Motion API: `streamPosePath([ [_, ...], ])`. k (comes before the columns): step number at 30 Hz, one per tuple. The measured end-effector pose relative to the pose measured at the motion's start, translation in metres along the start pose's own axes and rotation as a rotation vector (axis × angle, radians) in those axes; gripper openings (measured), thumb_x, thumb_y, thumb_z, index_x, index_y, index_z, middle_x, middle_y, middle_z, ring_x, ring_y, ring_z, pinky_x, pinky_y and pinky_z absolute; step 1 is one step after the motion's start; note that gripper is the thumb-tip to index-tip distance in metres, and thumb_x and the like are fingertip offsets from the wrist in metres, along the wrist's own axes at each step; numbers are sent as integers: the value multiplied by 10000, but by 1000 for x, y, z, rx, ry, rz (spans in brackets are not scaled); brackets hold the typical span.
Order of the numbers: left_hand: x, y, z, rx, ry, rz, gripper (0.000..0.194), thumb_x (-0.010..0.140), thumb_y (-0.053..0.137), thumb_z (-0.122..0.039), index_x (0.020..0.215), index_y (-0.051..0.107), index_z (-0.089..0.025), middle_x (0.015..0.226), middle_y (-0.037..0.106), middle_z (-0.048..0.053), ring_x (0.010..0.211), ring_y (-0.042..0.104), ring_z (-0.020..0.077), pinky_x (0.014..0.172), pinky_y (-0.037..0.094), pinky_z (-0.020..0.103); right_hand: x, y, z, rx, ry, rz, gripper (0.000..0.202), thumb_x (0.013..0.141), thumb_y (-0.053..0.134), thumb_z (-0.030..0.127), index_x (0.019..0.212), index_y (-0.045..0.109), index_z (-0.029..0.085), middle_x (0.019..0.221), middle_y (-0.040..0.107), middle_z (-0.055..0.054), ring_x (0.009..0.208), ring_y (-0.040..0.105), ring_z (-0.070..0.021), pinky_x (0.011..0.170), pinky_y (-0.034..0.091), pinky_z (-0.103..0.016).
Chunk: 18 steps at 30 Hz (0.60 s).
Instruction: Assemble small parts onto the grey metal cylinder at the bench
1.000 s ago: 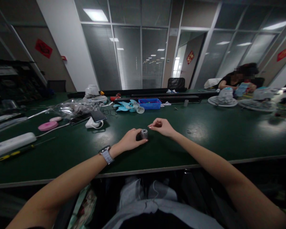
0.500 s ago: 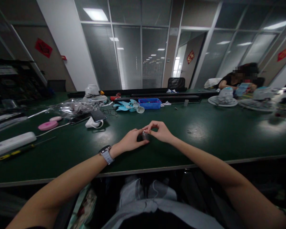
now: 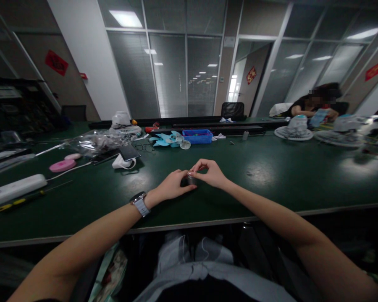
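Observation:
A small grey metal cylinder [image 3: 192,180] stands upright on the dark green table [image 3: 227,201], near its front edge. My left hand [image 3: 173,184], with a watch on the wrist, grips it from the left, thumb and fingers around its side. From the right, my right hand [image 3: 211,173] reaches over the cylinder's top with thumb and index finger pinched together. Whatever sits between those fingertips is too small to make out.
Behind my hands are a blue tray [image 3: 197,136], light blue fan blades [image 3: 166,139] and a white adapter [image 3: 122,162]. A power strip [image 3: 17,189] and screwdriver lie left. White fan parts [image 3: 294,128] and a seated person [image 3: 315,102] are at the right.
My right fingertips have shifted slightly left across the cylinder's top and now cover more of it. My left hand keeps its hold.

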<state>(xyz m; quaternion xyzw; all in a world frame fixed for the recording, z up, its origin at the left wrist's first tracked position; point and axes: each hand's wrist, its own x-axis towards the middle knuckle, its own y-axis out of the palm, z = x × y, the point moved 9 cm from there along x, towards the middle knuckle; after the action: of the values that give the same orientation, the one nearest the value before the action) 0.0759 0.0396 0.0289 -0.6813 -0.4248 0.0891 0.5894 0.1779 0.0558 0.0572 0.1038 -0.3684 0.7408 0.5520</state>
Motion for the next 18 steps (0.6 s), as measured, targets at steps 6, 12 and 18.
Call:
streamPosePath([
  [6,0,-2,-2,16,11,-11,377,830,577,-521,974,620,-175,870,639,54,817,576,212,713,441,311,0,-1,4,-26,-10,4,257,714,726,396,732,634,157,745,677,-38,715,639,-163,712,501,-318],
  [12,-1,-1,0,45,0,-22,436,818,566,-570,989,627,-174,860,637,61,817,568,215,705,438,312,-1,-1,-2,1,11,24,280,690,748,397,769,631,155,753,679,-33,698,635,-145,697,515,-297],
  [18,0,-1,8,119,-61,-31,454,815,563,-568,1052,623,-186,880,644,71,818,571,223,712,434,323,9,-19,-25,195,110,-42,340,622,798,364,781,579,159,788,710,-44,741,678,-163,742,535,-329],
])
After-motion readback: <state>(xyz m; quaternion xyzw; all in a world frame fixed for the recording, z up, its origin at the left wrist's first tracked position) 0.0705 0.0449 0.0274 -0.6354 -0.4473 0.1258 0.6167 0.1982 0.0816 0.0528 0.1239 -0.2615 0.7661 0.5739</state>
